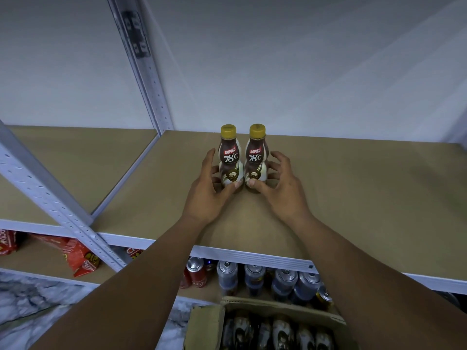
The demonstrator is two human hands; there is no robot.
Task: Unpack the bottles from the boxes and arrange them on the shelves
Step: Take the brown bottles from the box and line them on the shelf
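Below our wrists sits the open box [265, 324]; our left hand [209, 190] and right hand [280, 188] loosely cup two upright yellow-capped brown Kopiko bottles [231, 160].

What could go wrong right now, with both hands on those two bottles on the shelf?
1. The two bottles, left bottle and right bottle, stand nearly touching; a sideways nudge from the left hand or right hand on release could tip one into the other.
2. They sit mid-depth on the bare shelf; starting the row here may waste the space behind.
3. The open box lies below the forearms; a dropped bottle could hit the cans.
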